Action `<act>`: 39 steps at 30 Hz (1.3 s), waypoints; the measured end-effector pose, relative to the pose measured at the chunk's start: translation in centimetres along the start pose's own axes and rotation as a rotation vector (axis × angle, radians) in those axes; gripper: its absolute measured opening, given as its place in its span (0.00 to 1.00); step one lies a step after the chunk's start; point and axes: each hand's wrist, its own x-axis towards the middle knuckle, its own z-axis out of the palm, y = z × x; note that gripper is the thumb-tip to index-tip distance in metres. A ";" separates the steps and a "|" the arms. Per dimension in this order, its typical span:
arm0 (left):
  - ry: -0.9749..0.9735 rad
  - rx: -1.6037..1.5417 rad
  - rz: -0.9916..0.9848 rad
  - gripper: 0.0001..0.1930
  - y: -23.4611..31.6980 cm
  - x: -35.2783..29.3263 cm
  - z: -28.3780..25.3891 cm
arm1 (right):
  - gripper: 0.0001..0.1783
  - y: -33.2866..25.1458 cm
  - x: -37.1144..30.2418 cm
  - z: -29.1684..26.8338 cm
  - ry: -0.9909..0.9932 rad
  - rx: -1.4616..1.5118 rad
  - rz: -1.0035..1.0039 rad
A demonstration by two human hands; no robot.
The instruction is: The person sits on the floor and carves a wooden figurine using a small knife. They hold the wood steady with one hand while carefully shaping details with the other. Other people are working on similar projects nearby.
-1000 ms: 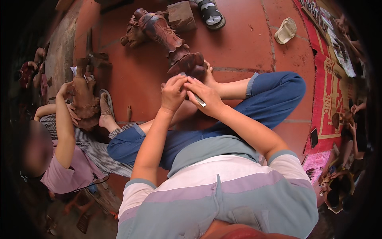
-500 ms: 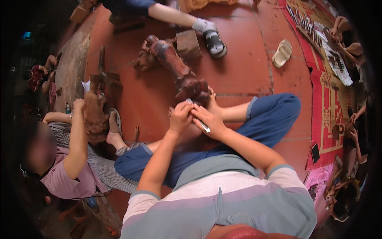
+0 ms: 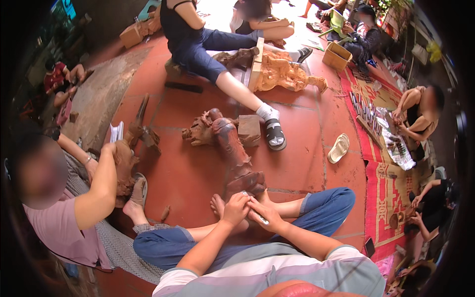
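Observation:
A carved reddish-brown wooden figure (image 3: 231, 143) lies tilted in front of me, its wider base toward my feet. Its far part leans on a rough piece of wood (image 3: 199, 129) and a squared wood block (image 3: 249, 132). My right hand (image 3: 268, 216) is closed round a slim, pale metallic tool (image 3: 261, 218), whose kind I cannot make out. Close beside it, my left hand (image 3: 236, 209) is closed, fingertips together near a small shiny spot by the figure's base. What those fingers grip is too small to name.
At left, a seated person works on another wood carving (image 3: 123, 168). A person's sandalled foot (image 3: 275, 132) stands beyond the block, near an orange wooden carving (image 3: 282, 72). A cream sandal (image 3: 338, 148) and a red patterned mat (image 3: 391, 213) with several tools lie at right.
The view has tilted up, so everything sits lower and more of the far area shows. My hands stay together near the figure's base.

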 end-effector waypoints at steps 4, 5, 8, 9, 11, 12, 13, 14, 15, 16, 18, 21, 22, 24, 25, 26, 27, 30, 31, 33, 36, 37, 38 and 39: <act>0.000 -0.086 -0.064 0.12 0.6 0.5 -0.4 | 0.24 -1.3 0.4 -0.5 -0.034 0.023 0.103; -0.016 -0.119 -0.109 0.12 0.9 0.3 -0.2 | 0.24 -1.5 0.3 -0.5 -0.021 0.026 0.113; -0.059 -0.135 -0.137 0.12 0.1 0.5 -0.7 | 0.22 -2.4 1.1 0.3 0.023 0.022 0.141; -0.076 -0.135 -0.131 0.12 -0.4 0.5 -1.0 | 0.22 -2.7 1.4 0.7 0.045 0.023 0.154; -0.110 -0.140 -0.123 0.13 -1.1 0.6 -1.3 | 0.21 -3.2 1.5 1.5 0.086 0.028 0.168; -0.141 -0.127 -0.108 0.13 -1.4 0.7 -1.4 | 0.21 -3.1 1.6 1.6 0.114 0.024 0.170; -0.163 -0.115 -0.087 0.14 -1.6 0.8 -1.6 | 0.21 -2.7 1.3 2.0 0.137 0.034 0.166; -0.182 -0.104 -0.068 0.14 -1.9 1.0 -1.6 | 0.21 -2.3 1.1 2.4 0.138 0.011 0.165; -0.188 -0.091 -0.070 0.15 -1.6 0.7 -1.6 | 0.22 -2.4 0.9 2.6 0.138 0.020 0.169; -0.167 -0.087 -0.056 0.14 -1.6 0.7 -1.4 | 0.22 -2.4 0.7 2.6 0.134 0.029 0.172; -0.109 -0.042 -0.002 0.11 -1.9 1.0 -1.2 | 0.25 -2.1 0.8 2.3 0.133 0.028 0.167; -0.068 -0.021 0.001 0.11 -1.4 0.8 -0.6 | 0.28 -2.2 0.7 1.2 0.102 0.042 0.128; -0.064 -0.016 -0.001 0.12 -1.3 1.0 -0.3 | 0.28 -1.7 0.5 0.8 0.103 0.063 0.091; -0.050 0.039 -0.001 0.12 -1.2 0.2 -0.1 | 0.27 -1.6 0.0 0.3 0.057 0.065 0.122; -0.053 0.074 -0.015 0.13 -0.1 -0.2 -0.4 | 0.25 -1.1 -0.2 0.5 0.069 0.068 0.088; -0.057 0.108 -0.028 0.13 1.0 -0.4 -0.6 | 0.24 -0.5 -0.3 0.0 0.077 0.071 0.077; -0.047 0.107 -0.072 0.14 1.3 -1.2 -1.0 | 0.24 -0.8 -0.1 0.4 0.085 0.105 0.061; -0.030 0.099 -0.126 0.16 2.1 -1.7 -0.9 | 0.20 -0.5 -0.2 1.1 0.143 0.199 0.014; -0.035 0.133 -0.117 0.16 2.1 -1.6 -1.0 | 0.19 -0.6 -0.2 1.5 0.169 0.222 0.003; -0.049 0.190 -0.098 0.15 2.4 -1.1 -1.2 | 0.18 -0.7 -0.3 1.7 0.206 0.248 -0.005; -0.048 0.239 -0.051 0.13 2.7 0.3 -1.8 | 0.18 -0.7 0.7 1.3 0.257 0.244 -0.040; -0.046 0.233 -0.068 0.13 2.2 0.6 -1.6 | 0.18 -0.6 1.0 1.2 0.269 0.237 -0.062; -0.044 0.228 -0.084 0.13 1.8 0.5 -1.5 | 0.18 -0.5 1.1 1.3 0.282 0.232 -0.085; -0.053 0.237 -0.069 0.13 1.7 0.4 -1.4 | 0.17 -0.5 1.0 1.3 0.298 0.196 -0.095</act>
